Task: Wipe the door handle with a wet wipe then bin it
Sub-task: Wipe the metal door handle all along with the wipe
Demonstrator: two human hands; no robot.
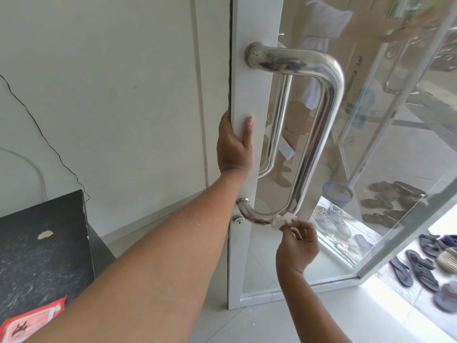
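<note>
A shiny steel D-shaped door handle [319, 134] is fixed to the white frame of a glass door [257, 26]. My left hand [235, 147] grips the edge of the door frame at mid height, thumb on the front face. My right hand [298, 246] pinches a small crumpled white wet wipe [284, 219] and presses it against the handle's lower bend. A keyhole [238, 219] sits just below the handle's lower mount.
A blue mesh bin [337, 194] shows through the glass on the floor outside. Several sandals and shoes [420, 266] lie beyond the door at right. A dark speckled cabinet top [42, 248] with a red wipe packet [32, 323] stands at lower left. A white wall [111, 95] fills the left.
</note>
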